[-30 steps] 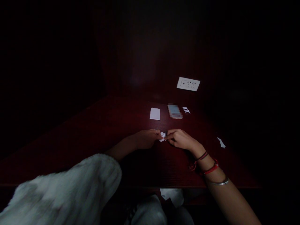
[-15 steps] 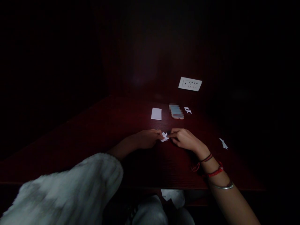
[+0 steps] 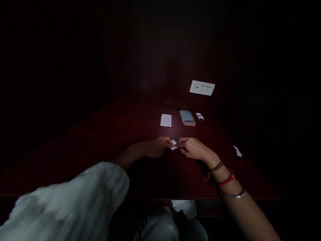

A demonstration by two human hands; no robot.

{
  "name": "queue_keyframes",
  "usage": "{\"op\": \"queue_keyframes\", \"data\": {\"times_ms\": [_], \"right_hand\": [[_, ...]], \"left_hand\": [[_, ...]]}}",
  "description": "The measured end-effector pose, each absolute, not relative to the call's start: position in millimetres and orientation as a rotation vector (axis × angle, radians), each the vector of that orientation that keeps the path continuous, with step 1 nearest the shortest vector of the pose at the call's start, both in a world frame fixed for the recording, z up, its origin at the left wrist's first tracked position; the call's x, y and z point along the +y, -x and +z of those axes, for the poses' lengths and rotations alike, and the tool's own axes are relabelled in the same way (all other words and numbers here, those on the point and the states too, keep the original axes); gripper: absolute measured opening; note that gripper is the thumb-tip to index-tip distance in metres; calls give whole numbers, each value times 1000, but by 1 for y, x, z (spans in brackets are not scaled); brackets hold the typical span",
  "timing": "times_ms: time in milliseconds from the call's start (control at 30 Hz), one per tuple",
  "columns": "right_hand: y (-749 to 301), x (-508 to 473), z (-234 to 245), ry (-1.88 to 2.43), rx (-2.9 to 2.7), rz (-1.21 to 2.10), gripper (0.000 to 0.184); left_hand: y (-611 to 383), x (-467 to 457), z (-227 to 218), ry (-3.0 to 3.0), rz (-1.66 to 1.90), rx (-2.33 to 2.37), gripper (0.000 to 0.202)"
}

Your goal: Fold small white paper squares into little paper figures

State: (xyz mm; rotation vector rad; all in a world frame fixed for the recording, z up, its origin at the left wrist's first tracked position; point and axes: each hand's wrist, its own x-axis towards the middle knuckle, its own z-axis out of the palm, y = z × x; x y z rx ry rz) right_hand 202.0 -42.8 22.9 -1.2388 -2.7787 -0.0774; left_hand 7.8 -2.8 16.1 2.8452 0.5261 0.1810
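**Small paper fold pinched on a dark red desk**

A dark reddish wooden desk [image 3: 140, 174] fills a very dim corner. At its middle, a small folded white paper [image 3: 174, 144] sits pinched between the left hand [image 3: 155, 147] and the right hand [image 3: 193, 149], fingertips of both closed on it. Behind lie a flat white paper square [image 3: 166, 120], a blurred rectangular object [image 3: 187, 118], crumpled scraps [image 3: 200, 116], and a white wall socket [image 3: 202, 88].

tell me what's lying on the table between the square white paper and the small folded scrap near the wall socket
A pixelated card-like item lies flat between the square white paper and the folded scrap, apart from both, seen in the head view. The rest of that stretch is bare dark table.
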Motion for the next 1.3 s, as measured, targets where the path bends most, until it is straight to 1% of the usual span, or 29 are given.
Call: {"op": "queue_keyframes", "data": {"times_ms": [200,367,567,667,800,900,1067,1167,1300], "right_hand": [[-201,-42,25,1283,-2774,-76,23],[-203,-42,27,1256,-2782,-94,24],[-214,-44,26,1289,-2740,-93,27],[-217,-45,26,1331,-2683,-107,33],[-213,-46,25,1271,-2672,-63,33],[-207,-46,22,1211,-2685,-37,32],[-201,-42,17,1192,-2669,-47,27],[-201,-40,16,1186,-2656,-41,25],[-203,-41,18,1164,-2638,-15,27]], "left_hand": [[-8,0,14,-2854,158,524,54],[-8,0,13,-2866,210,518,51],[-9,2,10,-2821,370,490,39],[-8,7,7,-2732,490,490,31],[-5,13,2,-2663,585,582,31],[-3,16,3,-2711,575,599,31],[0,15,7,-2879,442,536,21],[1,13,8,-2938,425,595,22],[1,9,11,-2929,451,623,24]]}}
